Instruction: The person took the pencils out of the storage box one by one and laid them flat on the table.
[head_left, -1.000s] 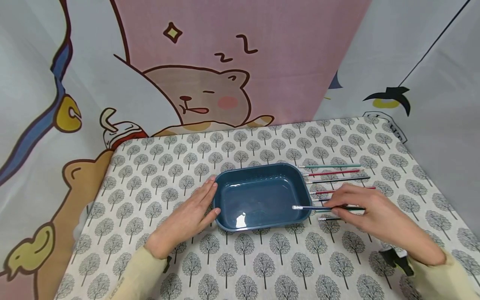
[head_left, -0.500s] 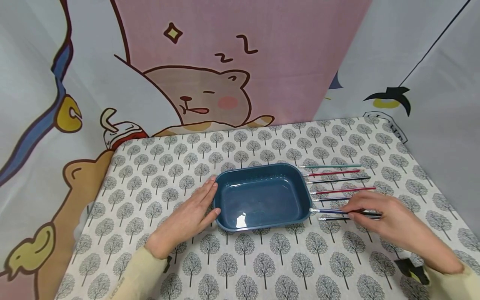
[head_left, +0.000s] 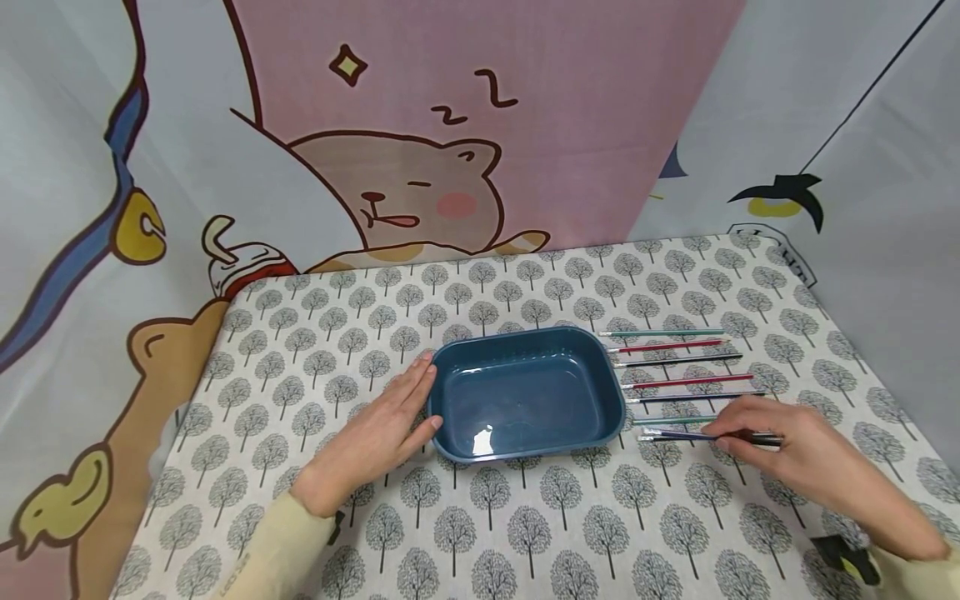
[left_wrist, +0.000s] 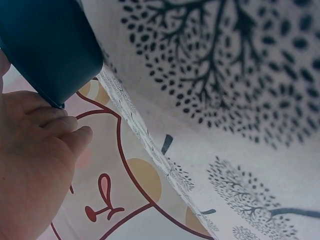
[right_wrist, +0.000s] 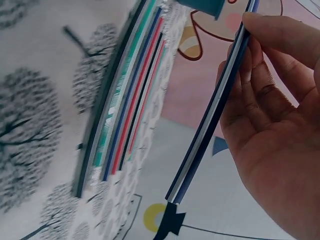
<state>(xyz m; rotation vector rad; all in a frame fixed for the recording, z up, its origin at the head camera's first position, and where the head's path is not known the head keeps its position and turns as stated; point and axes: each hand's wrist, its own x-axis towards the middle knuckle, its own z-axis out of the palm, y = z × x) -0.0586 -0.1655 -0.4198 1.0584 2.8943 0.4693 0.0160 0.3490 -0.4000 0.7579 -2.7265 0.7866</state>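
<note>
A dark blue rectangular tray [head_left: 517, 392] sits mid-table in the head view. Against its left end rests my left hand [head_left: 375, 437], fingers extended along the wall; the left wrist view shows these fingers [left_wrist: 47, 117] at the tray's rim. My right hand [head_left: 787, 437] pinches a dark blue pencil [right_wrist: 210, 110] with a pale stripe between thumb and fingers. The pencil's white eraser end points toward the tray. Held low to the tray's right, it lies almost in line over a black pencil [right_wrist: 107, 105] on the table.
Several pencils lie roughly parallel right of the tray, including a green pencil [head_left: 663, 333], a red pencil [head_left: 690, 381] and a dark blue pencil [head_left: 693, 397]. A tree-print cloth [head_left: 480, 525] covers the table. Cartoon-print curtains [head_left: 525, 125] hang behind and at the sides.
My right hand has carried the blue pencil right and toward me, from over the tray's right rim to beside the nearest pencil. The left hand and tray have stayed put.
</note>
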